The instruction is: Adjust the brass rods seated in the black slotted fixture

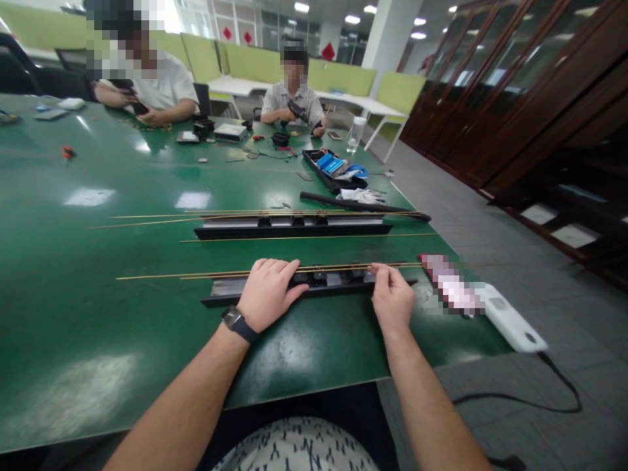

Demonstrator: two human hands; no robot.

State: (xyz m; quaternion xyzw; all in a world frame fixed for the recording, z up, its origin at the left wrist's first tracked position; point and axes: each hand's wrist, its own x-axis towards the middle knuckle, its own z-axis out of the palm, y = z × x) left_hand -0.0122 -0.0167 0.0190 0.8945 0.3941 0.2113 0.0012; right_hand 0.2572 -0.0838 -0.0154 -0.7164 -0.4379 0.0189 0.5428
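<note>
A long black channel [220, 302] with a silvery inner face and small black blocks [320, 276] lies across the table in front of me. Over its left half, my left hand [269, 288] grips it from above, fingers on the far side and thumb on the near side. Thin brass-coloured rods [157, 277] run lengthwise along the channel and stick out past both ends. At the right part, my right hand [394, 297] has its thumb and forefinger pinched together on one of these rods. The rod's exact seat under my fingers is hidden.
Beyond lies a second black channel [294, 230] with similar rods. A white power strip [515, 320] and a pinkish-red phone-like item [449, 284] sit at right. A black tray [324, 173] holds blue packets. Two people work across the green table [147, 366].
</note>
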